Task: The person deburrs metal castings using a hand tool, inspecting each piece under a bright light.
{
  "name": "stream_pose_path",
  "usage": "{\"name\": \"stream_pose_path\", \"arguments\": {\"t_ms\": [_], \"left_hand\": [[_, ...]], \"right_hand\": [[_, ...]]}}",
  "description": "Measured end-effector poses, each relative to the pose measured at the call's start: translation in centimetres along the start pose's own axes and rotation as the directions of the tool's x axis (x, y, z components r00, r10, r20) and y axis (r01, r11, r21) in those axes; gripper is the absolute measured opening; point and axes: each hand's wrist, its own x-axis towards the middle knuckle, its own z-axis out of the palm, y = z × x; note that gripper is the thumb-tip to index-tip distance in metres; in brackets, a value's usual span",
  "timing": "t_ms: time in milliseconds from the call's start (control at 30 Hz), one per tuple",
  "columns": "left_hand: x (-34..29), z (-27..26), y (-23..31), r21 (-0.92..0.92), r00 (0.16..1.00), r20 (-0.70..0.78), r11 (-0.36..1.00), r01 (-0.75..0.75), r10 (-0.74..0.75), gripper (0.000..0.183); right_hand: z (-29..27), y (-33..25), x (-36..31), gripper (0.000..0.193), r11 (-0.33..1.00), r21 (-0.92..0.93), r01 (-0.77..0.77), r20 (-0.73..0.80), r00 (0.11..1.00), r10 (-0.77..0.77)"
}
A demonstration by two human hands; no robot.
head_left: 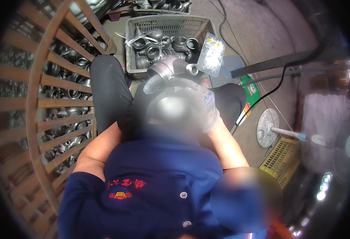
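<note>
The work looks to be mid-course on one piece: a large grey metal fitting [167, 67], with a smaller round outlet at its 2 o'clock side, sits near the centre toward 12 o'clock, between the person's knees. The right hand [207, 104], in a pale glove, is at its 4 o'clock side and seems bent in toward it, but the blurred patch hides the fingers, so I cannot tell how far it is closed or whether it has hold of the piece. The left forearm [101, 147] comes in from 8 o'clock, its hand out of sight, so I cannot tell that hand's state. Farther out at 12 o'clock, a grey plastic crate [175, 23] holds a loose heap of smaller fittings [153, 51], and at 9 to 10 o'clock a slatted bin [35, 85] holds many more. Nothing shows which of these, if any, are done and which are left, and the surface of the large piece gives no clear sign of being finished; only that it stands apart from the others.
</note>
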Motion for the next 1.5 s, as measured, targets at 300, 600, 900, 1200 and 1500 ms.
{"name": "stream_pose_path", "arguments": {"t_ms": [300,600,900,1200,1500], "left_hand": [[0.5,0.4,-0.7,-0.204,0.992,-0.042,0.970,-0.129,0.123,0.032],[0.5,0.4,-0.3,-0.248,0.997,0.051,0.968,-0.036,0.050,0.045],[0.3,0.3,-0.4,-0.321,0.998,0.050,0.947,-0.030,0.049,0.055],[0.8,-1.1,-1.8,-0.310,0.993,0.066,0.948,-0.071,0.096,0.059],[0.9,-0.8,-0.8,-0.271,1.000,-0.010,0.963,0.006,-0.009,0.057]], "right_hand": [[-0.2,0.1,-0.1,0.031,0.985,0.175,0.002,-0.081,0.997,0.013],[-0.7,0.1,-1.2,0.030,0.972,0.201,-0.122,0.004,0.992,0.124],[-0.8,0.1,-1.4,0.036,0.979,0.167,-0.116,-0.056,0.990,0.127],[0.4,0.0,-2.0,0.037,0.972,0.097,-0.214,0.092,0.974,0.206],[-0.1,-0.4,-2.1,0.038,0.949,0.245,-0.201,-0.005,0.978,0.208]]}}
